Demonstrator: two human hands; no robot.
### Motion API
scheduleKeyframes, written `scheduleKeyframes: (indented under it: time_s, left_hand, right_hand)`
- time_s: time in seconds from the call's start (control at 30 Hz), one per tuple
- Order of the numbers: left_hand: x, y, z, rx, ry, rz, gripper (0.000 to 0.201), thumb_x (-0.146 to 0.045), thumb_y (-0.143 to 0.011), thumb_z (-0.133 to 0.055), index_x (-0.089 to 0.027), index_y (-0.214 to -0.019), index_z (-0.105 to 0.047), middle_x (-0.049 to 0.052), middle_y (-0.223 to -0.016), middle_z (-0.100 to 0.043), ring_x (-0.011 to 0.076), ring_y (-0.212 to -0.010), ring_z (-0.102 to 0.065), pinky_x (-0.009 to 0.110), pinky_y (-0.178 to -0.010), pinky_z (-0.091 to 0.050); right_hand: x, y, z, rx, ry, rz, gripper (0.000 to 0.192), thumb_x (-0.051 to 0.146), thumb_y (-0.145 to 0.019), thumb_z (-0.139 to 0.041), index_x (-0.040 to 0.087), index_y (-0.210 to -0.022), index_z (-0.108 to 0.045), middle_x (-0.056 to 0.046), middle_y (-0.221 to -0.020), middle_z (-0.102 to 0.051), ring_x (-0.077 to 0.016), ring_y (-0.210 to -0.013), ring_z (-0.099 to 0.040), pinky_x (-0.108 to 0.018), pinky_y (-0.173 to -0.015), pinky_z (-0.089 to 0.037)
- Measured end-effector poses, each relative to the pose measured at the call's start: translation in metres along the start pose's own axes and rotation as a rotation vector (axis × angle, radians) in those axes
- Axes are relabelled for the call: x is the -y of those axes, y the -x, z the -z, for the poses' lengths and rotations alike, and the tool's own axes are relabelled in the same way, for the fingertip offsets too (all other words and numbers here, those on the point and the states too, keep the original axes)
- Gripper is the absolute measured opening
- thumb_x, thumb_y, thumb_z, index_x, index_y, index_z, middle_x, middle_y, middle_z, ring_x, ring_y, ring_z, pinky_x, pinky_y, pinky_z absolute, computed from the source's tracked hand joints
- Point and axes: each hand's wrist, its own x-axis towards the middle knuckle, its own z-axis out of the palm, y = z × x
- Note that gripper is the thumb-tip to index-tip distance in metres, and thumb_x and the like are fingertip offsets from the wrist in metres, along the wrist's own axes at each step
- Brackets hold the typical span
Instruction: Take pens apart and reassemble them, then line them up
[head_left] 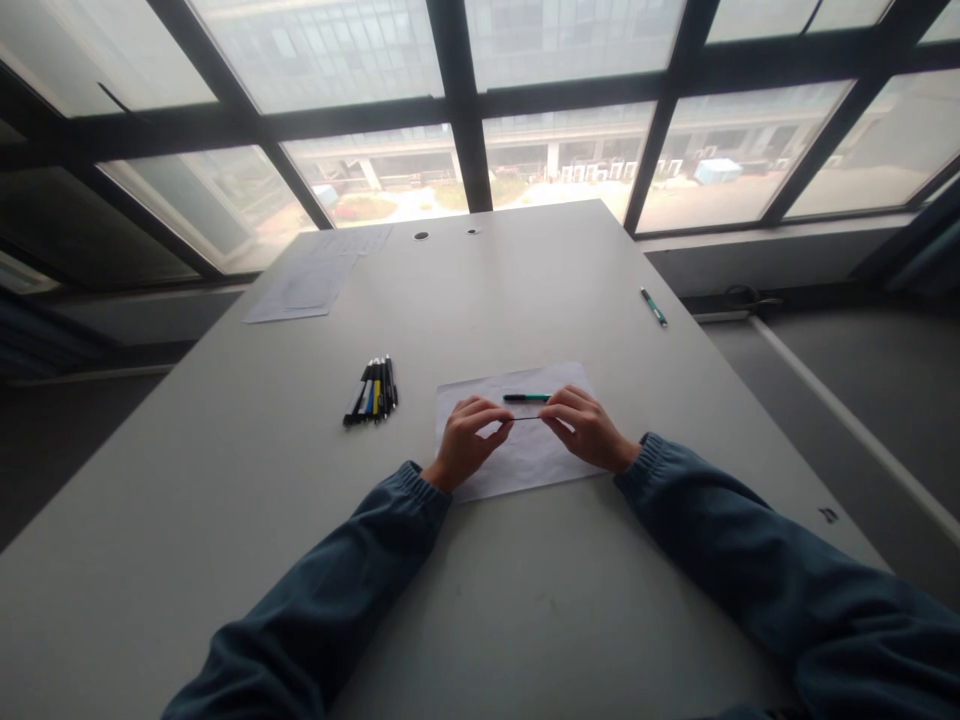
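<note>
At the far left of the table (225, 480), some printed sheets (304, 282) lie near the back edge, untouched. Nearer in, a bundle of pens (373, 392) lies side by side, well apart from both hands; none of them looks opened or taken apart from here.

The left hand (466, 438) rests on the white paper (525, 460) with its fingers curled in, pinching one end of a thin dark rod (525, 419), which looks like a pen refill. The right hand (585, 428) is curled the same way and pinches the other end, so the rod spans the short gap between the two hands just above the paper. How tight either pinch is cannot be told at this size.

Just beyond the rod, a green pen (527, 398) lies on the paper, its right end close to the right fingers; whether they touch it is not clear. Its dark left end may be a tip or a cap.

Judging from this, the work is in its middle: the thin rod is out and held free of any barrel, the green pen lies waiting beside it, and the two are not yet together. The bundle appears still to be dealt with.

Far right, a second green pen (653, 306) lies alone near the table's edge, well apart from everything.
</note>
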Motion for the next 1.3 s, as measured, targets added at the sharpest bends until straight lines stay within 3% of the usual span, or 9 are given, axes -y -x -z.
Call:
scheduleKeyframes:
  time_s: [0.2,0.33,0.4,0.6,0.73,1.0,1.3]
  left_hand:
    - [0.001,-0.001,0.001,-0.039,-0.01,-0.05,0.003,-0.022,-0.087,-0.07,-0.022,-0.086,-0.073,0.002,-0.08,-0.072,0.0156,-0.078,-0.062,0.033,-0.078,-0.049]
    - [0.002,-0.002,0.003,-0.088,0.009,-0.046,0.004,-0.021,-0.087,-0.069,-0.021,-0.085,-0.073,0.002,-0.078,-0.071,0.0149,-0.075,-0.061,0.033,-0.077,-0.049]
    - [0.003,-0.002,0.004,-0.115,0.019,-0.023,0.005,-0.022,-0.087,-0.069,-0.02,-0.085,-0.073,0.002,-0.078,-0.071,0.0151,-0.075,-0.061,0.032,-0.076,-0.05]
    - [0.003,-0.003,0.004,-0.127,0.029,0.006,0.005,-0.023,-0.088,-0.069,-0.02,-0.085,-0.073,0.003,-0.078,-0.07,0.0159,-0.075,-0.062,0.032,-0.075,-0.051]
    - [0.004,-0.003,0.003,-0.124,0.036,0.006,0.005,-0.022,-0.088,-0.069,-0.02,-0.084,-0.072,0.003,-0.078,-0.07,0.0158,-0.075,-0.062,0.032,-0.075,-0.051]
    - [0.005,-0.002,0.003,-0.137,0.034,0.013,0.005,-0.022,-0.087,-0.069,-0.02,-0.085,-0.073,0.003,-0.079,-0.071,0.0163,-0.076,-0.062,0.032,-0.075,-0.052]
    - [0.003,-0.002,0.007,-0.196,-0.008,0.075,0.008,-0.025,-0.088,-0.068,-0.02,-0.084,-0.073,0.003,-0.079,-0.07,0.0163,-0.076,-0.062,0.032,-0.076,-0.052]
  right_hand:
    - [-0.001,0.001,0.0,-0.023,-0.047,-0.007,0.013,0.022,-0.097,-0.056,0.024,-0.1,-0.068,-0.007,-0.091,-0.066,-0.0218,-0.088,-0.058,-0.039,-0.08,-0.051]
    - [-0.008,0.002,0.0,-0.229,-0.009,-0.177,0.023,0.019,-0.099,-0.048,0.024,-0.113,-0.066,-0.008,-0.097,-0.065,-0.0239,-0.093,-0.058,-0.041,-0.084,-0.05]
    - [-0.014,0.003,-0.001,-0.263,0.078,-0.271,0.027,0.018,-0.099,-0.046,0.022,-0.115,-0.066,-0.009,-0.101,-0.065,-0.0255,-0.097,-0.057,-0.043,-0.088,-0.049]
    - [-0.022,0.004,-0.007,0.097,0.279,-0.33,0.031,0.016,-0.092,-0.058,0.023,-0.121,-0.067,-0.01,-0.121,-0.064,-0.0288,-0.112,-0.052,-0.044,-0.091,-0.042]
    - [-0.022,0.003,-0.01,0.141,0.294,-0.337,0.012,0.023,-0.09,-0.067,0.023,-0.1,-0.072,-0.007,-0.11,-0.068,-0.027,-0.108,-0.053,-0.043,-0.092,-0.038]
    - [-0.023,0.004,-0.006,-0.014,0.265,-0.401,0.007,0.015,-0.087,-0.067,0.022,-0.09,-0.065,-0.005,-0.094,-0.069,-0.0254,-0.096,-0.056,-0.04,-0.086,-0.039]
    - [-0.036,0.022,0.026,-0.223,0.286,-0.432,0.004,0.018,-0.088,-0.063,0.022,-0.089,-0.064,-0.006,-0.091,-0.069,-0.0261,-0.093,-0.056,-0.041,-0.085,-0.04]
